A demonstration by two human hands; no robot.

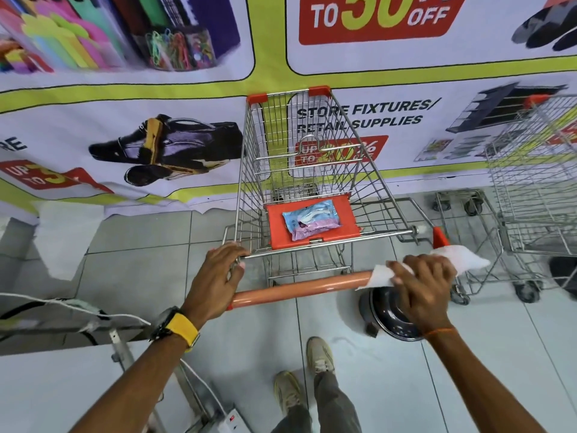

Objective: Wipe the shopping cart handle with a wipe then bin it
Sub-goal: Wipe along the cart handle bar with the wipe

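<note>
A wire shopping cart stands in front of me with an orange handle across its near end. My right hand presses a white wipe around the right end of the handle. My left hand grips the cart's frame at the handle's left end. A pack of wipes lies on the orange child-seat flap. A round dark bin with a lid sits on the floor below my right hand, partly hidden by it.
A second wire cart stands at the right. A printed banner covers the wall behind. At the lower left are a metal stand, white cables and a power strip. My feet are on grey floor tiles.
</note>
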